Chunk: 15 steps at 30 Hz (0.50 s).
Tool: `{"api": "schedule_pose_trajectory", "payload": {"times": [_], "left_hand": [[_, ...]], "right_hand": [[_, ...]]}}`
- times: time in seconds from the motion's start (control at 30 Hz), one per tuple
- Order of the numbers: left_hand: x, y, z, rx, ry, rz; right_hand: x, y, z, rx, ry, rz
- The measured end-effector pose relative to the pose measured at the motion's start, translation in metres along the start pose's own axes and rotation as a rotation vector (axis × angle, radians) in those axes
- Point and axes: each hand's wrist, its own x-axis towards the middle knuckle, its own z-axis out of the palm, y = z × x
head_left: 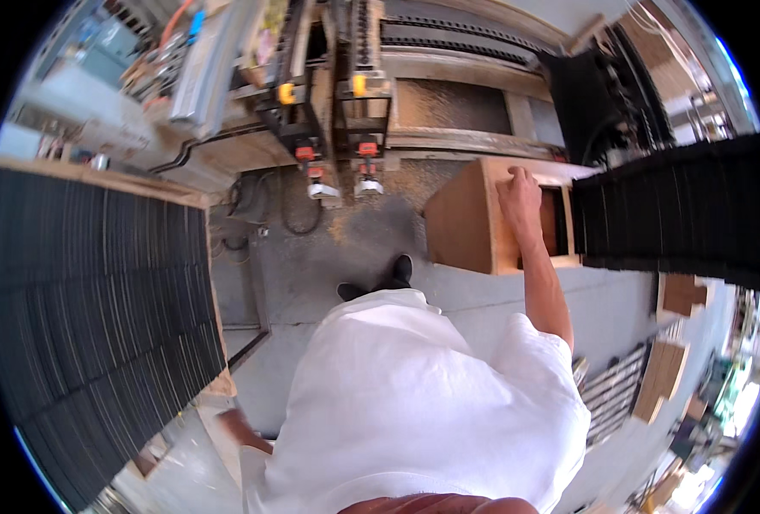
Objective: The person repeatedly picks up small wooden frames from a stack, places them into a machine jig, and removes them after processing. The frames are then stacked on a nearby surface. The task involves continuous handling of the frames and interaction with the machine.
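Note:
My right hand (520, 201) is reached forward over a brown wooden box (459, 218) on the right. Its fingers are curled at the box's top frame, and what lies under them is hidden. A dark opening shows in the box's top beside my wrist. My left hand (236, 424) hangs low at my left side, near the corner of a large stack of black sheets (97, 317). Motion smears it, so its fingers cannot be made out.
Ahead stands a machine with two metal arms bearing red and white clamps (368, 163) and yellow blocks. Sawdust (341, 227) lies on the grey floor. Another black stack (671, 214) adjoins the box on the right. A slatted rack (616, 390) and wooden boards (661, 377) are at lower right.

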Motion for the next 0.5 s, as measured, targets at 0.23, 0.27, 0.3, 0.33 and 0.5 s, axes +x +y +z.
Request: {"api": "schedule_pose_trajectory", "payload": {"times": [0.23, 0.27, 0.3, 0.33, 0.5], "left_hand": [[-0.137, 0.25, 0.179, -0.587, -0.895, 0.193], [-0.141, 0.284, 0.174, -0.683, -0.879, 0.226], [-0.155, 0.323, 0.153, -0.743, -0.845, 0.274], [-0.17, 0.364, 0.127, -0.795, -0.813, 0.328], [-0.147, 0.438, 0.097, -0.85, -0.834, 0.429]], "right_hand": [[-0.058, 0.071, -0.016, -0.019, -0.176, 0.348], [-0.058, 0.071, -0.017, -0.001, -0.204, 0.35], [-0.061, 0.074, -0.018, 0.011, -0.229, 0.363], [-0.064, 0.078, -0.019, 0.01, -0.208, 0.359], [-0.043, 0.074, -0.068, 0.251, -0.076, 0.326]]}}
